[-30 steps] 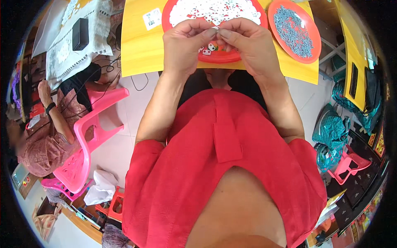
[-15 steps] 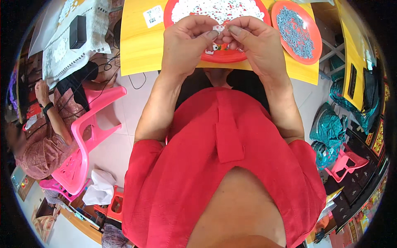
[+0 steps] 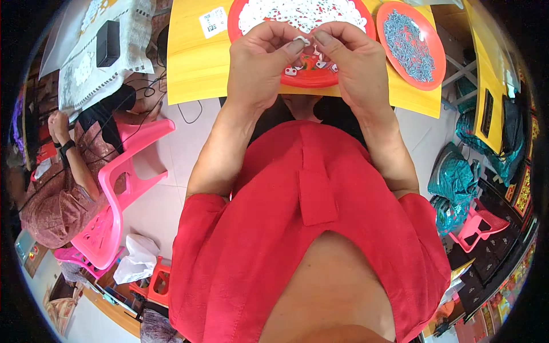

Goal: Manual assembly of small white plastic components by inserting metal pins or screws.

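Over the near part of a round red tray (image 3: pixel 233 26), my two hands meet with their fingertips close together. My left hand (image 3: pixel 255 68) pinches a small white plastic piece (image 3: pixel 302 40) between thumb and forefinger. Thumb and forefinger of my right hand (image 3: pixel 364 67) are pressed together right beside that piece; what they hold is too small to make out. A heap of small white plastic pieces (image 3: pixel 303 14) fills the far part of the tray. A few loose white pieces (image 3: pixel 290 71) lie near its front rim, below my fingers.
Right of the tray, an orange-red plate (image 3: pixel 438 63) holds many small grey metal parts (image 3: pixel 409 46). A white printed label (image 3: pixel 213 22) lies on the yellow table (image 3: pixel 194 63). At left, a person (image 3: pixel 63 194) sits by a pink chair (image 3: pixel 117 194). Teal bags (image 3: pixel 454 171) are at right.
My fingertips have shifted slightly, and the white piece has turned and now shows edge-on. My right fingers have drawn a little apart from the left, showing more of the tray floor.
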